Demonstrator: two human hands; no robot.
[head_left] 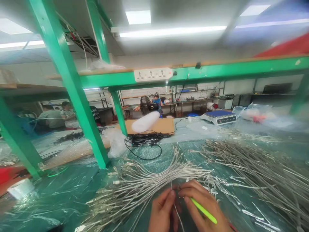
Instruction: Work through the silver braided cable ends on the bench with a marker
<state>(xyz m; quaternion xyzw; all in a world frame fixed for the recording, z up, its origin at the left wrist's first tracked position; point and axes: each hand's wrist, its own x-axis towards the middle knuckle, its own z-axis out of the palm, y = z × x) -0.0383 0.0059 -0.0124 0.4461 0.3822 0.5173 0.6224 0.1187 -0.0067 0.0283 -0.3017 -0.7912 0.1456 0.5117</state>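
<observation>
My left hand is closed in a pinch around a thin grey cable, whose upper end sticks up above the fingertips. Close beside it, my right hand grips a slim tool with a bright yellow-green handle; its working tip is hidden by the fingers, so its kind does not show. Both sets of fingertips nearly meet at the cable. Just beyond the hands lies a loose bundle of grey cables with connectors at their ends. A larger heap of similar cables spreads to the right.
Green posts and a crossbeam with a white power strip frame the bench. Behind the bundle lie black cables, a white roll and a scale. At left is a tape roll. Several people sit in the background.
</observation>
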